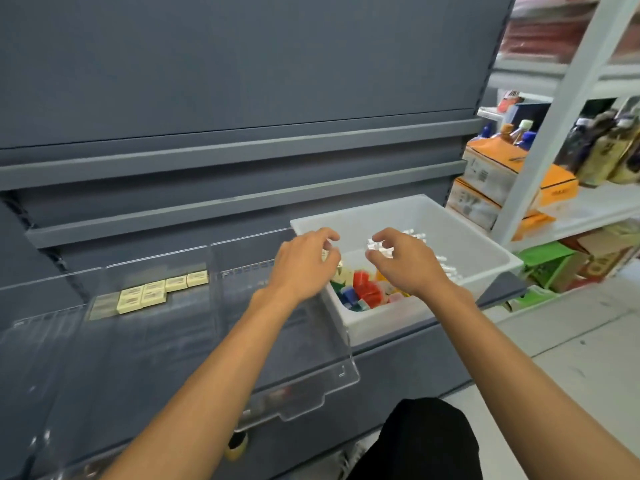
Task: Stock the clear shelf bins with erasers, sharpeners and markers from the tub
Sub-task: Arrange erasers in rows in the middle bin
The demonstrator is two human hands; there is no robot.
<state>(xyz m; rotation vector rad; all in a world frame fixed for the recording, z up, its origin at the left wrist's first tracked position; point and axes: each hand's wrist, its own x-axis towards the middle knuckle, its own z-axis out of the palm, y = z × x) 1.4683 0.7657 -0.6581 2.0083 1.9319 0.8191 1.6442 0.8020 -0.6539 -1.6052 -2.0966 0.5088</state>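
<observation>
A white tub (446, 216) stands on the grey shelf at the right. It holds coloured sharpeners (363, 292) at the front and white markers (446, 268) along the back. My left hand (304, 265) hovers over the tub's left rim with its fingers loosely curled. My right hand (405, 261) hovers over the middle of the tub, fingers curled downward, nothing plainly held. To the left, a clear bin (173, 258) holds several cream erasers (152, 294). A second clear bin (311, 386) lies under my left forearm; what is inside it is hard to see.
Grey shelf rails (242, 206) run above the bins. At the right stands a white rack (554, 133) with orange boxes (509, 168), bottles (606, 150) and green cartons (550, 268). My knee in black cloth (422, 441) is at the bottom, over a pale floor (571, 358).
</observation>
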